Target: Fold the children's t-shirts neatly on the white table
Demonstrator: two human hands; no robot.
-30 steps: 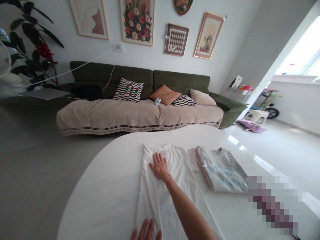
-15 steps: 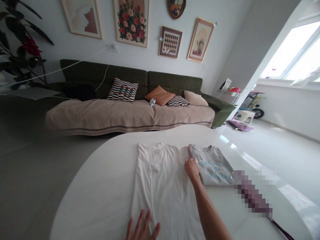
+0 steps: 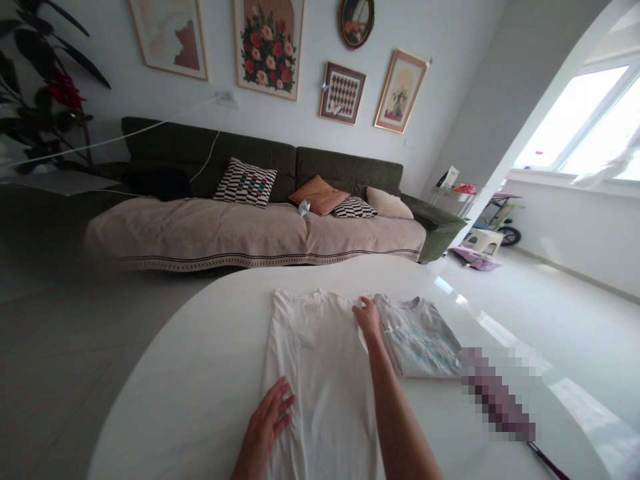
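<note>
A white T-shirt (image 3: 330, 387) lies long and narrow on the glossy white table (image 3: 190, 373), with its neckline at the far end. My left hand (image 3: 270, 417) rests at the shirt's left edge, fingers stretched out over the cloth. At the shirt's far right edge, by the shoulder, is my right hand (image 3: 367, 319), its thumb and fingers apart and touching the fabric. Right beside that hand lies a folded grey T-shirt (image 3: 420, 337) with a pale blue print. My right forearm hides part of the white shirt's right side.
On the table's right side lies a pixelated purplish item (image 3: 500, 397) with a dark thin handle (image 3: 547, 460). Beyond the table stands a green sofa (image 3: 345, 170) with a beige cover and several cushions. A white cable (image 3: 150, 127) hangs across the left side.
My right hand has moved off the grey shirt's left edge, leftward onto the white shirt's edge. My left hand has moved forward to the white shirt's left edge. The view has shifted slightly.
</note>
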